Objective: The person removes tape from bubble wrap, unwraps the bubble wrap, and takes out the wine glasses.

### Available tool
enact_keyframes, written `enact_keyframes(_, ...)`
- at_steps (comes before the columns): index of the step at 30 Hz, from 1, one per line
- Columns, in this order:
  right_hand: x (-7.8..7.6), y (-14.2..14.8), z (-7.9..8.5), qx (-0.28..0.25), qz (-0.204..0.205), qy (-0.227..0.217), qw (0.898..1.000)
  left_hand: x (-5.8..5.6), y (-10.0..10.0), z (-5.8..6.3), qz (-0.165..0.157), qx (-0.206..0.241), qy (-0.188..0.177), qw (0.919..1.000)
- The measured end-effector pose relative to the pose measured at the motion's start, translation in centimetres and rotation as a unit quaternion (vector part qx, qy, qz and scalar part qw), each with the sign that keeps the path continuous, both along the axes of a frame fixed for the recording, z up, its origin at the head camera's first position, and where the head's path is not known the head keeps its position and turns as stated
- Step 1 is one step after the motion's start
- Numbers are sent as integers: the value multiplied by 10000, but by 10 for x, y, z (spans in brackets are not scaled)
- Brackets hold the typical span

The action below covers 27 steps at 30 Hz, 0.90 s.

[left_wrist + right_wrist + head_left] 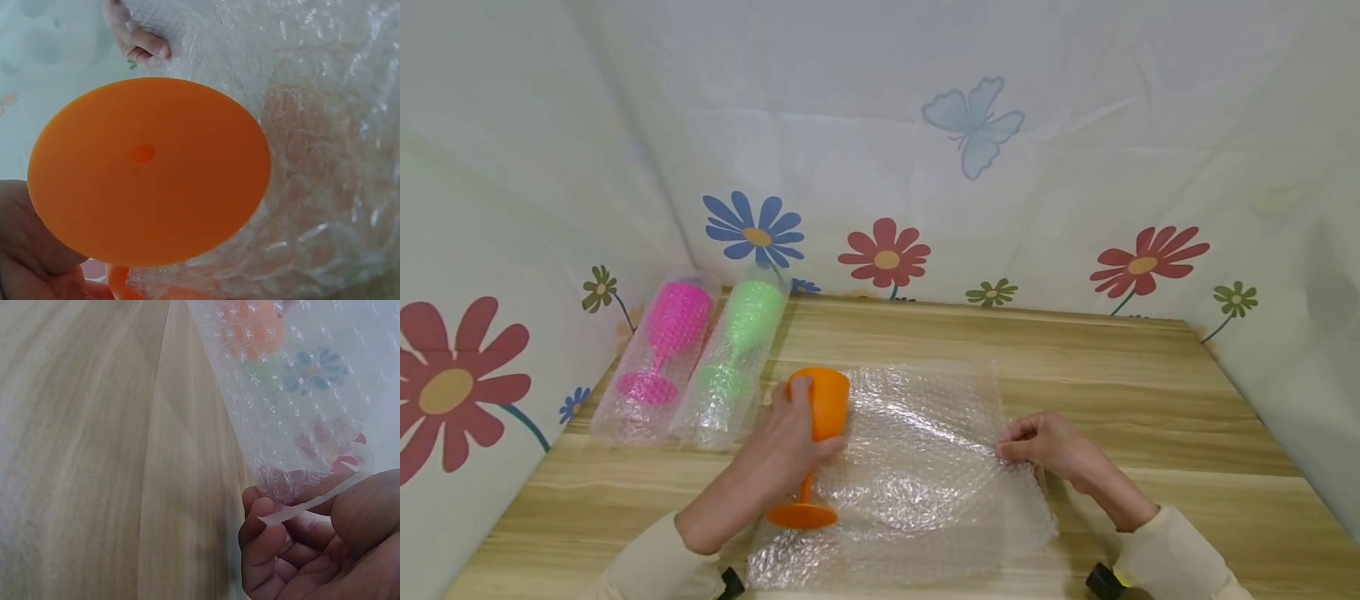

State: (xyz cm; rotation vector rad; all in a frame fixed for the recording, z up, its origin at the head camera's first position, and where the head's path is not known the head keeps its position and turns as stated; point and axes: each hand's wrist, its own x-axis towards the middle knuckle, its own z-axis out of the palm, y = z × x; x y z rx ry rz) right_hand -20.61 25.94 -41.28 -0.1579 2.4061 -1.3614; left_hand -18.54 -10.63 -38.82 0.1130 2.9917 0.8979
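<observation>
My left hand (786,446) grips an orange plastic goblet (831,407) by its bowl. The goblet leans over the left part of a clear bubble wrap bag (917,475), with its rim away from me. Its round orange foot (150,181) fills much of the left wrist view and hides most of that hand. On the bag's right side, my right hand (1060,450) pinches the edge between thumb and fingers. The right wrist view has the bubble wrap (262,406) lifted off the tabletop, with a thin strip along its edge at the fingertips.
At the back left lie a pink goblet (679,317) and a green goblet (752,312), each inside bubble wrap. A wood-grain table (1150,383) extends to the right. White cloth walls (1037,217) printed with flowers and a butterfly stand behind and at both sides.
</observation>
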Motion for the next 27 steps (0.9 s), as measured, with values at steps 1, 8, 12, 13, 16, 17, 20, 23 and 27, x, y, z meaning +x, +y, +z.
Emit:
enact_keyframes(1, 0, 0, 0, 1, 9, 11, 10000, 0, 0, 0, 16, 51, -14, 10000)
enact_keyframes(8, 1, -1, 1, 14, 35, 29, 10000, -1, -4, -1, 103, 70, 42, 9999)
enact_keyframes(12, 0, 0, 1, 55, -2, 27, 10000, -1, -5, -2, 120, -101, 247, 9996)
enact_keyframes(13, -1, 0, 1, 83, -17, 40, 10000, -1, -5, -2, 121, -113, 270, 9995)
enact_keyframes(16, -2, 0, 0, 178, -66, 78, 9998, -1, -6, -2, 121, -68, 274, 9995)
enact_keyframes(17, -2, 1, -1, 206, -78, 92, 9997, -1, -7, -2, 116, -53, 270, 9996)
enact_keyframes(20, -4, 2, -1, 215, -91, 103, 9997, -2, -7, -2, 131, 54, 240, 9996)
enact_keyframes(23, -6, 4, -2, 173, -99, 117, 9997, -3, -7, -2, 134, 163, 170, 9996)
enact_keyframes(27, -9, 7, -2, 143, -92, 149, 9997, -5, -6, -1, 143, 250, 63, 9996)
